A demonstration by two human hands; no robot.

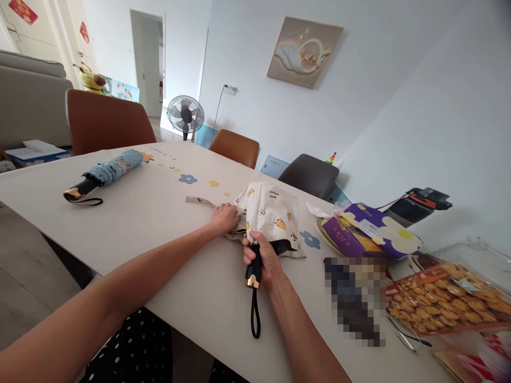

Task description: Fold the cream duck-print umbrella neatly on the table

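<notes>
A cream folding umbrella (pixel 275 210) printed with yellow ducks lies on the table with its canopy loosely collapsed. Its black handle has a gold end and a wrist loop hanging toward me. My right hand (pixel 263 260) is wrapped round that handle, close under the canopy. At the canopy's left edge, my left hand (pixel 225 218) rests with bent fingers on the fabric; its fingertips are partly hidden. A strap (pixel 199 200) sticks out left beyond that hand. Farther left lies a blue umbrella (pixel 114 167), folded into a slim bundle.
The white table (pixel 167 234) has printed flowers. On its right are a purple box (pixel 351 234), a bag of cookies (pixel 447 298), glasses (pixel 403 335) and a dark bottle (pixel 415 207). Chairs (pixel 235 148) and a fan (pixel 186 114) stand beyond the far side.
</notes>
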